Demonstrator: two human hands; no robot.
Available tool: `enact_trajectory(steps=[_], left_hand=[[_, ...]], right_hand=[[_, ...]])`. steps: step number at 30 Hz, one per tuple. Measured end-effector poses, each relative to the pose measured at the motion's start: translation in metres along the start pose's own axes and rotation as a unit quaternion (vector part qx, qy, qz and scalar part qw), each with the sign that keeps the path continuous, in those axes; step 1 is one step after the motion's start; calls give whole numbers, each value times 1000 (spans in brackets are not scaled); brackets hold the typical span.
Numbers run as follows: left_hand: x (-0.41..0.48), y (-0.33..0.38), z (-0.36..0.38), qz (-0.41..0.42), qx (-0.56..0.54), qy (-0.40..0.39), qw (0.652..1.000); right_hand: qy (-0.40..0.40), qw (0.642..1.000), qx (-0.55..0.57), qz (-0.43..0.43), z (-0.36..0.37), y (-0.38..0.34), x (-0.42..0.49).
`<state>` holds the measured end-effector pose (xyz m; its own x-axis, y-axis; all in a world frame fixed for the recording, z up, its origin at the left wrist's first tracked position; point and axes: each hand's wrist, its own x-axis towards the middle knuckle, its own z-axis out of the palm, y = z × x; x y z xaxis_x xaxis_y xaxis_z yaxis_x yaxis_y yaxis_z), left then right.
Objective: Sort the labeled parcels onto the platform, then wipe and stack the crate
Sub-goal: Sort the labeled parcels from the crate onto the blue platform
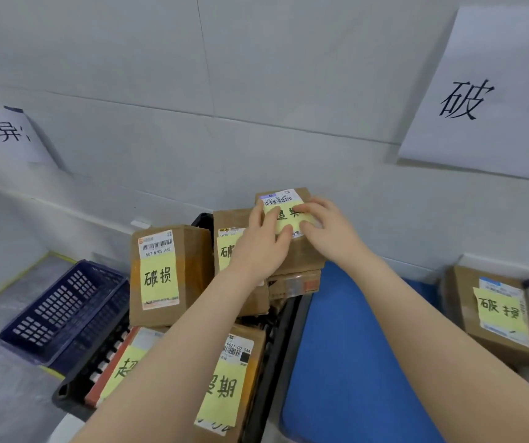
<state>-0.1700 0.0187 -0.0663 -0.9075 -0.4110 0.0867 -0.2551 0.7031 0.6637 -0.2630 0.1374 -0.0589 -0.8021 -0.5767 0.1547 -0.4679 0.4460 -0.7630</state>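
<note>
A black crate (74, 386) holds several cardboard parcels with yellow handwritten labels. Both hands rest on the topmost small parcel (304, 254) at the back of the pile. My left hand (261, 241) grips its left side, fingers over the yellow label. My right hand (324, 227) grips its right side. A taller parcel (167, 276) stands to the left in the crate. Another parcel (228, 385) lies at the front, under my left forearm. The blue platform (349, 362) lies right of the crate. One labeled parcel (496, 314) sits at the platform's far right.
An empty dark blue basket (61, 311) stands left of the crate on the grey floor, inside yellow tape lines. A white wall rises just behind. A paper sign (484, 94) hangs on it at the upper right, another sign (13, 132) at the left.
</note>
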Motion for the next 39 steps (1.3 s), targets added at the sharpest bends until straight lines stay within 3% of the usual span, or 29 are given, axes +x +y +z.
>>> enact_trajectory(steps=[5,11,16,23,30,39], left_hand=[[-2,-1,8,47,19,32,998],[-19,26,1,185,24,103,977],[-63,59,10,266,-6,100,959],[-133,112,58,325,-67,53,942],[-194,180,96,369,-97,43,923],[-294,287,191,378,-111,24,919]], right_hand=[[51,998,25,-9,1,1,-20],[164,982,73,-54,-23,-17,-65],[233,970,52,-49,-49,-19,-137],[316,949,10,4,-90,-4,-242],[376,926,-14,3,-146,9,-327],[382,924,-14,32,-241,73,-456]])
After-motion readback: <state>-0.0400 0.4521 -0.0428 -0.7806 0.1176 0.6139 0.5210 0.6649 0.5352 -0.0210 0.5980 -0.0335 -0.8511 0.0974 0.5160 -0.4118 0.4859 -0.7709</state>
